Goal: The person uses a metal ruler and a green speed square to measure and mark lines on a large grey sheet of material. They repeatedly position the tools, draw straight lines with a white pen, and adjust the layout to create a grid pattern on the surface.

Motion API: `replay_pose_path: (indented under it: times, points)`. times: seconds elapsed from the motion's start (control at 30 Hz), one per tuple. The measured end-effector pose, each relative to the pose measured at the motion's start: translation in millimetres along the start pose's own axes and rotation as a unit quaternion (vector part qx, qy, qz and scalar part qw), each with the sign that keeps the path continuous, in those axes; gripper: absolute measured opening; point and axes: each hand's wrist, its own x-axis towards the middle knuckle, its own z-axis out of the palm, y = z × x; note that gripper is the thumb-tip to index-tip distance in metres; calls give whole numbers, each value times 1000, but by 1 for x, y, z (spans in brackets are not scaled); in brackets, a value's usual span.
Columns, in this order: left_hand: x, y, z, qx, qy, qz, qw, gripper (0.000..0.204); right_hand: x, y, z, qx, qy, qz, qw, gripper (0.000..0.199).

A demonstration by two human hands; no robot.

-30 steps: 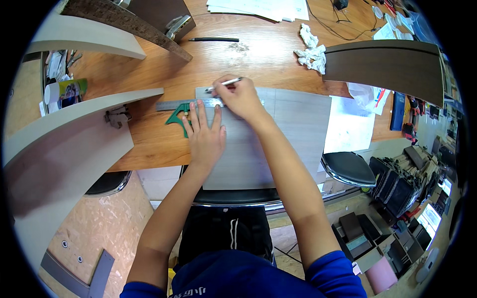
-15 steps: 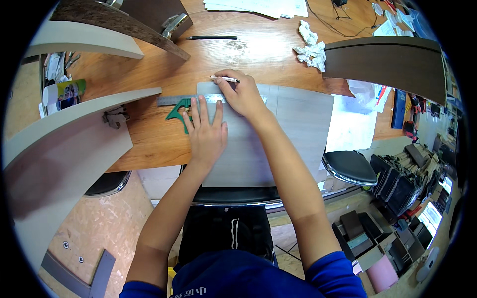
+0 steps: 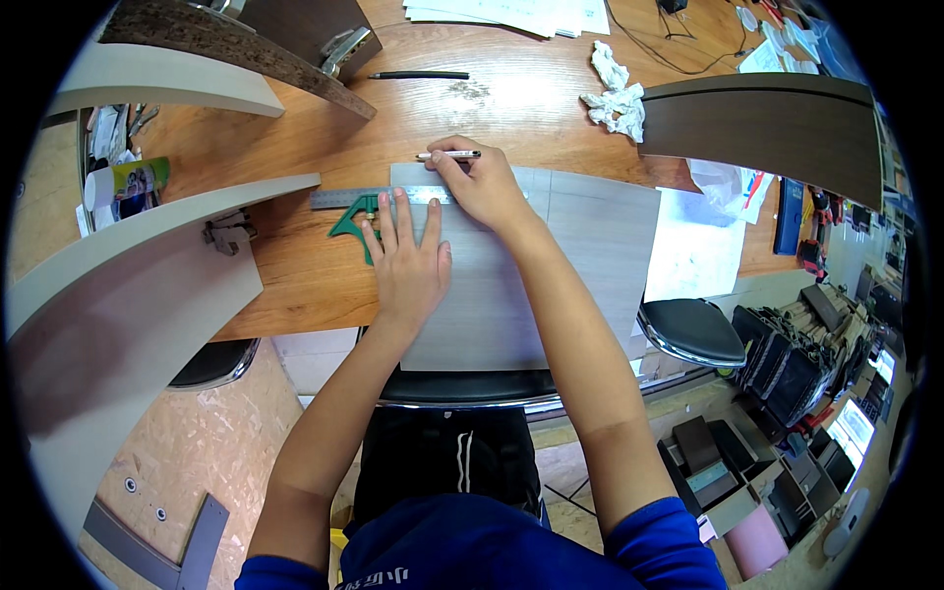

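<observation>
- Head view, sole camera: from my remote station I find two bare hands at work over a wooden tabletop.
- Left hand: fingers spread, palm down. I record three fingertips at the near edge of a steel ruler blade and the little finger by its green square head. The thumb is over a grey panel.
- Right hand: thumb and forefinger pinch a white pen; the remaining fingers are curled, partly hidden from me.
- Pen: long axis nearly level, left to right. The end I take for its tip points left, close to the panel's far edge. Whether it touches the surface I cannot tell.
- Ruler blade: long axis left to right, close to the panel's far edge. Its left end projects past the panel over the wood; toward the right it passes beneath the right hand.
- Square head: on the blade's near side, just beside the panel's left edge, one corner pointing left. Fingers hide part of it, so contact with the panel is unconfirmed.
- Panel: lying flat, wider left to right than near to far as I see it, its near edge overhanging the tabletop.
- Surroundings: a black pen lies crosswise beyond the panel; crumpled tissue rests against a dark brown board at right.
</observation>
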Motion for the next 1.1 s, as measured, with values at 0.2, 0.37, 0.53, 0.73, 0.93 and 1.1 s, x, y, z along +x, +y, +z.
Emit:
replay_pose_path:
  times: [0.2,0.37,0.53,0.73,0.93,1.1]
  points:
    - [0,0,-1,-5,6,3,1000,61,1,5,-1,-11,1,-10,1000,22]
    - [-2,-2,-1,0,12,5,1000,61,1,3,2,-14,-1,-8,1000,21]
    - [-1,-1,1,-6,14,6,1000,62,3,12,12,-140,18,-116,983,21]
    - [-1,-2,1,-8,16,4,1000,61,2,11,14,-163,14,-130,978,22]
    - [-1,0,1,-4,10,1,1000,62,4,12,10,-147,-8,-107,983,24]
    - [-1,-2,0,0,-2,-2,1000,63,4,8,10,-126,-4,-82,989,27]
